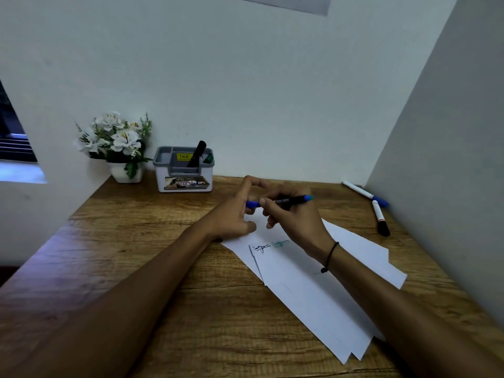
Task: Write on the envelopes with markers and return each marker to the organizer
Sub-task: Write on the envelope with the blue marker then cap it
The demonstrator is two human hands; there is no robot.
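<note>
Far to the left of the hands and behind them, a pot of white flowers stands against the wall, and just to its right sits the organizer with one black marker upright in it. The left hand hovers over the envelopes, its fingers curled round a blue cap. Right beside it, the right hand grips the blue marker, which lies level with its cap end toward the left hand. Whether the cap is seated cannot be told. An uncapped tip could smear the writing already on the top envelope just below the hands if it dips. Two more markers lie well to the right of the right hand, close to the side wall, where a wide elbow swing could roll them. The bare desk between the left hand and the organizer leaves open room for the return.
</note>
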